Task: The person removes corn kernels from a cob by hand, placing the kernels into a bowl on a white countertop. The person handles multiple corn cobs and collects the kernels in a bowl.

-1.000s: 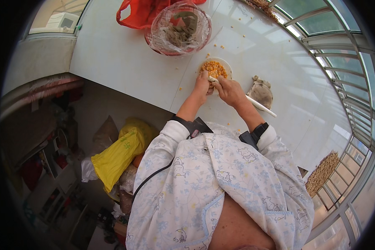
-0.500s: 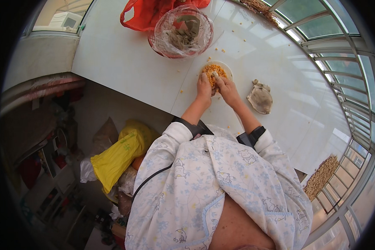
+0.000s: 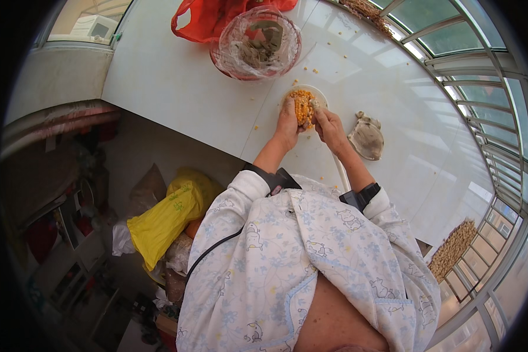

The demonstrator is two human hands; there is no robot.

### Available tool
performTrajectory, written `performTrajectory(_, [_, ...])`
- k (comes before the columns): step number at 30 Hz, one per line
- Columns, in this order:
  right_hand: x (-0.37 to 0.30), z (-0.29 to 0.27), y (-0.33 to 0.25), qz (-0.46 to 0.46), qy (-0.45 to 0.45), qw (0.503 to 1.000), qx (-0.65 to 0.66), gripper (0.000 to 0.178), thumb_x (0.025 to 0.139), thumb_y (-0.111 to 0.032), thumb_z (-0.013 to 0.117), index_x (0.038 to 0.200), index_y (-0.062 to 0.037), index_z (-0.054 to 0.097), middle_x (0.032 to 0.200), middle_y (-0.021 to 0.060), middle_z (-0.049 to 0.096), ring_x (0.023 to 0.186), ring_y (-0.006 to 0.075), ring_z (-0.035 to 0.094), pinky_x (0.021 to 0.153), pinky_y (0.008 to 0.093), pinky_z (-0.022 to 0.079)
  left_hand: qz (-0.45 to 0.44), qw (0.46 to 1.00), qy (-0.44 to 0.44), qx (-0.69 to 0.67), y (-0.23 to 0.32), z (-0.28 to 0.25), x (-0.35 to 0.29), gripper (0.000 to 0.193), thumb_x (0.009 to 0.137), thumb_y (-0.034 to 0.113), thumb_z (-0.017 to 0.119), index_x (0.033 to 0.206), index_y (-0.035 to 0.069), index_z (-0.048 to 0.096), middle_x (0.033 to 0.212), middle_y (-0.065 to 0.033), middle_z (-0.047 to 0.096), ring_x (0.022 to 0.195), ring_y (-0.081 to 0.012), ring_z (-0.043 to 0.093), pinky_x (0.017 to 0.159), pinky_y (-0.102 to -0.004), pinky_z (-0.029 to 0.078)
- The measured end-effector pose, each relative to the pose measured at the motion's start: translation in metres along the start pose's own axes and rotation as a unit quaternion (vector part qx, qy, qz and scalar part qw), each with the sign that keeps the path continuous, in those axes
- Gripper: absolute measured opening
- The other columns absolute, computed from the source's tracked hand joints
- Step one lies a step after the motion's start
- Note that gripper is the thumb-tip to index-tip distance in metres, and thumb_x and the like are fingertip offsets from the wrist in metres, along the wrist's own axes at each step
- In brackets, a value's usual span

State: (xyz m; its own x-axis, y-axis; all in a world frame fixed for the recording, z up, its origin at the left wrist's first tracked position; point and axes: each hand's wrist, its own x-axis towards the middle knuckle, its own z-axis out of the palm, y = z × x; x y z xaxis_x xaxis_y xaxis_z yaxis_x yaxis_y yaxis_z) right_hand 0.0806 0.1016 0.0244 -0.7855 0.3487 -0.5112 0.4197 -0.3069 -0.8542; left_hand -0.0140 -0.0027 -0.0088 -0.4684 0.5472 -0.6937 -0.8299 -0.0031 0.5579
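My left hand [image 3: 286,122] is closed around a corn cob [image 3: 303,110] with rows of yellow-orange kernels on its upper side. The cob is held over a pale round bowl [image 3: 324,98] with loose corn kernels [image 3: 300,93] in it. At the cob's right side is my right hand [image 3: 331,128], its fingers bent together. A small whitish piece shows at its fingertips, too small to name. Lower parts of the cob and bowl are hidden by my hands.
A red basket [image 3: 215,57] lined with clear plastic stands beyond my hands, beside a red plastic bag [image 3: 202,26]. A soiled, greyish glove-like cloth [image 3: 366,138] lies to the right. Kernels are scattered over the white tabletop [image 3: 188,88]. Yellow bags [image 3: 169,220] sit below at left.
My right hand has shifted right and slightly down, away from my left hand, with the whitish piece at its fingertips. More of the cob's kernel rows now shows.
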Motion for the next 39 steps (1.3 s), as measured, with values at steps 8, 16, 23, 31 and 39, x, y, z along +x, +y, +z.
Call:
performTrajectory(8, [0.007, -0.005, -0.001, 0.038, -0.030, 0.997, 0.057, 0.035, 0.099, -0.036, 0.045, 0.078, -0.0093, 0.053, 0.053, -0.0072, 0.037, 0.041, 0.0035, 0.029, 0.036, 0.0223, 0.022, 0.002, 1.000, -0.021, 0.007, 0.002, -0.004, -0.005, 0.039, 0.102, 0.046, 0.030, 0.115, 0.018, 0.054, 0.088, 0.0044, 0.060, 0.066, -0.0062, 0.054, 0.049, -0.0212, 0.038])
performTrajectory(16, [0.008, -0.004, 0.001, 0.050, -0.050, 0.994, 0.088, 0.039, 0.099, -0.042, 0.043, 0.079, -0.0090, 0.052, 0.051, -0.0067, 0.034, 0.038, 0.0041, 0.026, 0.035, 0.0224, 0.021, 0.039, 0.998, -0.002, 0.044, 0.002, -0.004, -0.003, 0.041, 0.102, 0.046, 0.035, 0.120, 0.015, 0.055, 0.096, 0.0030, 0.061, 0.079, -0.0063, 0.056, 0.061, -0.0228, 0.045])
performTrajectory(23, [0.015, -0.015, -0.013, 0.151, -0.112, 0.978, 0.090, 0.043, 0.098, -0.046, 0.042, 0.075, -0.0099, 0.049, 0.050, -0.0064, 0.033, 0.037, 0.0055, 0.025, 0.036, 0.0236, 0.019, 0.122, 0.985, 0.029, 0.120, 0.000, -0.002, -0.002, 0.043, 0.101, 0.041, 0.040, 0.114, 0.007, 0.061, 0.106, -0.0036, 0.061, 0.095, -0.0124, 0.055, 0.085, -0.0260, 0.046])
performTrajectory(31, [0.019, -0.014, -0.008, 0.126, -0.118, 0.982, 0.077, 0.042, 0.100, -0.044, 0.040, 0.077, -0.0098, 0.049, 0.052, -0.0048, 0.034, 0.039, 0.0050, 0.024, 0.036, 0.0219, 0.021, 0.120, 0.976, 0.070, 0.170, -0.002, -0.004, 0.007, 0.045, 0.101, 0.042, 0.039, 0.118, 0.006, 0.059, 0.109, -0.0059, 0.062, 0.098, -0.0148, 0.057, 0.088, -0.0279, 0.045])
performTrajectory(39, [0.011, 0.000, -0.011, -0.054, 0.002, 0.998, 0.016, 0.032, 0.100, -0.034, 0.045, 0.087, -0.0064, 0.057, 0.053, -0.0046, 0.038, 0.042, 0.0048, 0.030, 0.039, 0.0223, 0.025, 0.038, 0.998, -0.039, -0.024, 0.001, -0.005, 0.004, 0.045, 0.100, 0.048, 0.038, 0.122, 0.011, 0.052, 0.101, -0.0004, 0.062, 0.082, -0.0072, 0.061, 0.059, -0.0225, 0.051])
